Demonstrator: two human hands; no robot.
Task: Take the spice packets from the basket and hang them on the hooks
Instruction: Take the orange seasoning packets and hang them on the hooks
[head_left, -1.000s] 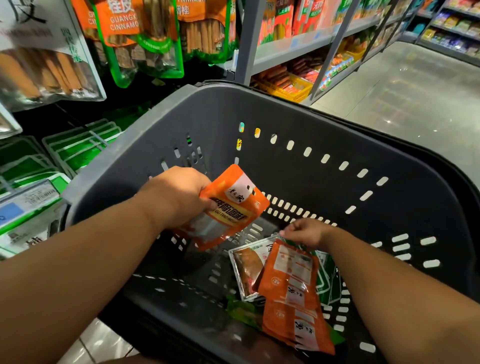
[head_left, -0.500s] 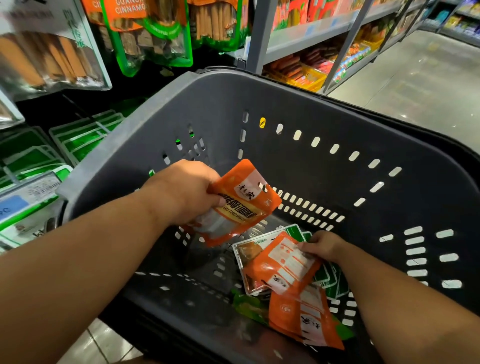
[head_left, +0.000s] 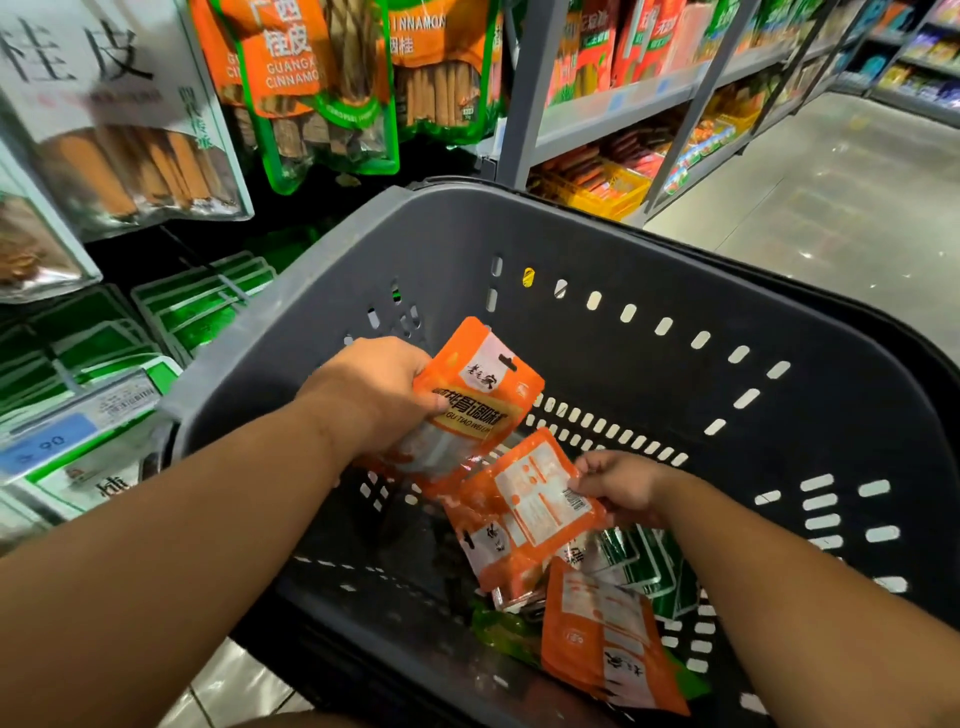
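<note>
I'm seeing grey metal shelving (head_left: 613, 111) running along the aisle | pale glossy floor (head_left: 831, 218) reflecting light on the right

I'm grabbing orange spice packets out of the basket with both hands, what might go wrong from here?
1. The right hand pinches its orange packet by one edge only, so it may slip and drop into the basket.
2. That packet shows its back, while the left hand holds a front-facing packet; they may end up hanging mismatched.
</note>
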